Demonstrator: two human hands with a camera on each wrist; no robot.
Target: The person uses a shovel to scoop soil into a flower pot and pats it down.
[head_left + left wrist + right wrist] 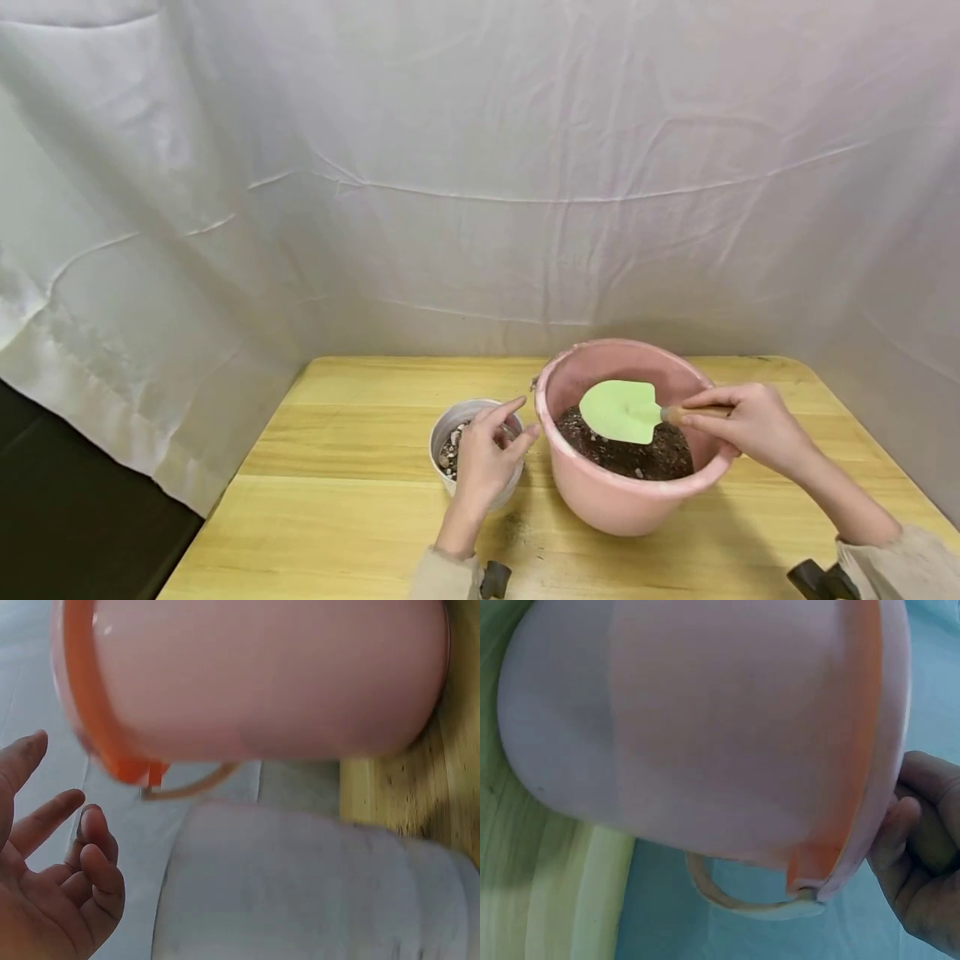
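Right hand [753,425] first: its grip is closed around the wooden handle [701,412] of a little green trowel [621,411], fingers curled over it and the thumb running along the top. That keeps the blade nearly flat, facing up, just above the dark soil [637,454] inside the pink bucket [622,500]. The hand sits right at the bucket's right rim, so the handle crosses over the edge and the blade hangs over the middle, which looks like a comfy angle for scooping. I can't tell if there's any soil on the blade; it looks clean from the head view.

Left hand [487,454] is loose, nothing pinched. In the left wrist view its fingers [90,862] are relaxed and a bit spread, holding nothing. From above it rests over the near right side of the small white pot [465,417], fingertips up by the rim, looks like it's steadying the pot, though whether it actually presses the wall I can't say.

The pot has a gritty, pebbly mix in it and stands just left of the bucket, nearly touching, so there's only a short hop between the two. Both sit on the light wooden bench [337,517], toward the near middle, with a wrinkled white sheet [450,167] hung behind.
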